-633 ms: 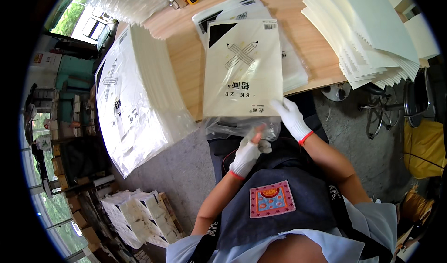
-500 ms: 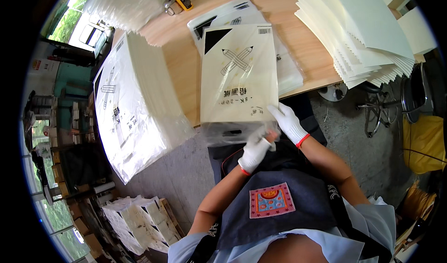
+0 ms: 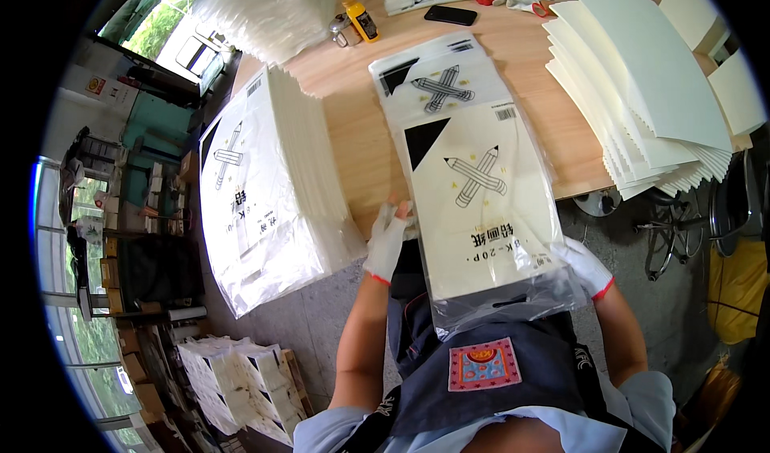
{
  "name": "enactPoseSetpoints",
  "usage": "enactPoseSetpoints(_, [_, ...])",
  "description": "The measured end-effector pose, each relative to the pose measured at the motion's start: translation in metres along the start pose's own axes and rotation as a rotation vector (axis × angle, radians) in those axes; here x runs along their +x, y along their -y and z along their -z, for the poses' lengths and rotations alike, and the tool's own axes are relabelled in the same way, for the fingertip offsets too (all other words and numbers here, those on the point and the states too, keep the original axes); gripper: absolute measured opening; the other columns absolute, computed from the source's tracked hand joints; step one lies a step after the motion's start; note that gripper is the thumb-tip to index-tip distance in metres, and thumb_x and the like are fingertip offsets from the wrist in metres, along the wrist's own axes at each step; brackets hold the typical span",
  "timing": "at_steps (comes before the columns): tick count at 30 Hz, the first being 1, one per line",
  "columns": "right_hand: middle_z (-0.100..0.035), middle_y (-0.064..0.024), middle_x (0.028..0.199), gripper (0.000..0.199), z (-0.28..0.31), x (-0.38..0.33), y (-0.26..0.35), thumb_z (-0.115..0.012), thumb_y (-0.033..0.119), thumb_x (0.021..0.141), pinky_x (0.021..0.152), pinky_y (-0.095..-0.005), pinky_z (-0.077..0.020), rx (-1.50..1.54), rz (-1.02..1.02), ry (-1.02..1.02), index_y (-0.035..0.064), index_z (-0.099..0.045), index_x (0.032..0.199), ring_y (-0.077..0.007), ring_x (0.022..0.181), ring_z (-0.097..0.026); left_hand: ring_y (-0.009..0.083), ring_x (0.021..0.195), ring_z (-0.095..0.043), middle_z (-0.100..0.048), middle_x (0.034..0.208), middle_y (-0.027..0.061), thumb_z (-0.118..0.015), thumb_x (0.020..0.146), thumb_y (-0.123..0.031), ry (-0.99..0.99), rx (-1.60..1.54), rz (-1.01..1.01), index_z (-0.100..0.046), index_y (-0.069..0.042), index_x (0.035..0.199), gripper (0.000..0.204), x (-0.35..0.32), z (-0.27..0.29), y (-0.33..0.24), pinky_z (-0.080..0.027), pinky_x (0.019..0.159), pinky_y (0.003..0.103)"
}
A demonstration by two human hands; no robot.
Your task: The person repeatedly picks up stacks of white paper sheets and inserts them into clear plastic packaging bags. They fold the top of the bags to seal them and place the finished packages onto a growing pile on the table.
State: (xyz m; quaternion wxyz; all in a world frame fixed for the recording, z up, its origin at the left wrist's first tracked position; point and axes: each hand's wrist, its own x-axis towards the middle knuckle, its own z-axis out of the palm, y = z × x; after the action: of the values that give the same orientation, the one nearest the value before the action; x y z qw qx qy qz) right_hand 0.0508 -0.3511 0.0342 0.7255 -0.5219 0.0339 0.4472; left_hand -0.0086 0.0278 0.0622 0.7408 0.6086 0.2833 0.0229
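Both gloved hands, left hand (image 3: 387, 240) and right hand (image 3: 583, 264), gripping the bagged paper pack (image 3: 481, 204) between them.

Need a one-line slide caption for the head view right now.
Gloved left hand and right hand hold a clear bag of cream paper at the wooden table's edge.

A packing workshop for paper goods: a long wooden worktable (image 3: 361, 132) bearing a tall stack of empty printed plastic bags (image 3: 265, 188), fanned piles of cream paper sheets (image 3: 650, 92) and a tape dispenser (image 3: 361, 20), with stacked cartons (image 3: 233, 381) on the concrete floor.
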Motion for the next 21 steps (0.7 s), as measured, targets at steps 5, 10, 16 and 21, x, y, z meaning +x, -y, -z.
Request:
enactPoseSetpoints(5, [-0.064, -0.0083, 0.111, 0.036, 0.013, -0.010, -0.024, -0.052, 0.017, 0.096, 0.085, -0.0284, -0.0495, -0.038, -0.018, 0.032, -0.0035, -0.051, 0.126, -0.0148, 0.098, -0.061, 0.0110, 0.076, -0.050, -0.060, 0.085, 0.0031, -0.053, 0.095, -0.042, -0.228, 0.314, -0.110, -0.062, 0.000, 0.105, 0.044, 0.057, -0.005, 0.043, -0.044, 0.070, 0.028])
enactPoseSetpoints(10, [-0.063, -0.0070, 0.113, 0.035, 0.003, -0.007, -0.025, -0.055, 0.018, 0.095, 0.087, -0.0254, -0.0471, -0.158, 0.002, 0.023, -0.0047, -0.056, 0.122, -0.0116, 0.099, -0.059, 0.0094, 0.066, -0.042, -0.050, 0.071, -0.0004, -0.052, 0.096, -0.028, -0.384, 0.201, -0.307, -0.049, -0.004, 0.077, 0.032, 0.062, -0.028, 0.040, -0.038, 0.059, 0.026])
enactPoseSetpoints(16, [-0.063, -0.0067, 0.114, 0.035, 0.001, 0.003, -0.016, -0.054, 0.016, 0.095, 0.089, -0.0263, -0.0466, -0.153, 0.099, 0.000, -0.0048, -0.055, 0.122, -0.0117, 0.100, -0.059, 0.0119, 0.074, -0.053, -0.060, 0.089, 0.0055, -0.049, 0.097, -0.024, -0.425, 0.081, -0.395, -0.055, 0.001, 0.097, 0.025, 0.059, -0.044, 0.013, -0.046, 0.068, 0.026])
enactPoseSetpoints(21, [-0.064, -0.0082, 0.111, 0.036, -0.013, 0.038, 0.011, -0.055, 0.009, 0.093, 0.085, -0.0277, -0.0496, -0.001, 0.214, 0.001, -0.0039, -0.051, 0.126, -0.0142, 0.098, -0.061, 0.0129, 0.078, -0.058, -0.062, 0.089, 0.0056, -0.045, 0.098, -0.028, -0.267, -0.360, -0.044, -0.059, -0.005, 0.096, 0.027, 0.080, -0.045, -0.029, -0.049, 0.069, 0.025])
